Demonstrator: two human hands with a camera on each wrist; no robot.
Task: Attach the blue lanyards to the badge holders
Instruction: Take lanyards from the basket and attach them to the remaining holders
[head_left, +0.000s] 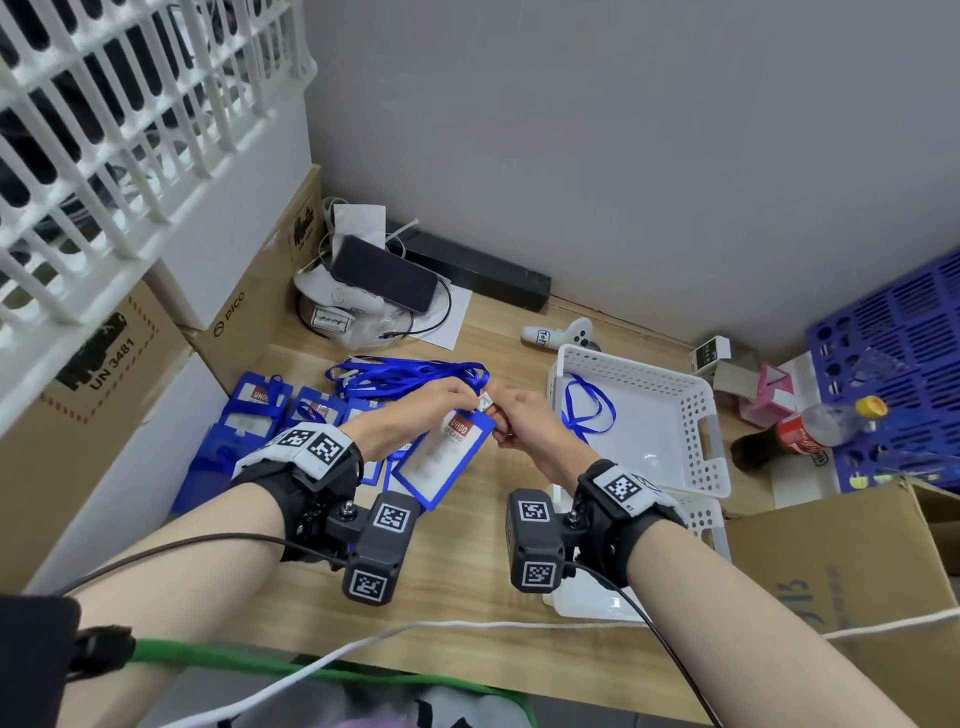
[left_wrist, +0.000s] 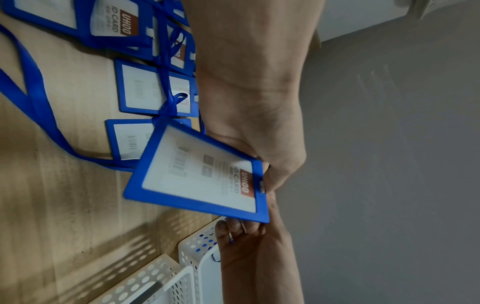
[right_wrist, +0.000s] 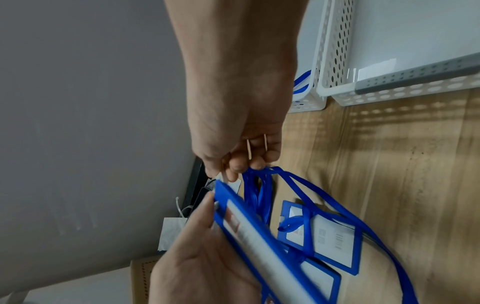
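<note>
1. Grey walls meet at a corner behind a wooden tabletop (head_left: 467, 597), which is hemmed in by cardboard boxes at 9 o'clock and a blue crate at 3 o'clock.
2. White perforated basket (head_left: 696, 410) at 2 o'clock holds one blue lanyard (head_left: 587, 410); it looks like the drop-off for finished sets, within the right hand's reach.
3. Spare badge holders (head_left: 260, 410) lie in rows at 10 o'clock, with a bundle of lanyards (head_left: 410, 371) just beyond them, so supplies sit beside the left hand.
4. Left hand (head_left: 415, 415) pinches one badge holder (head_left: 447, 457) by its top edge, lifted off the wood and tilted, presenting its slot.
5. Right hand (head_left: 524, 421) has its fingers (right_wrist: 235, 166) curled, pinching a small pale clip (head_left: 485, 401) against that top edge; whether it has caught cannot be told.
</note>
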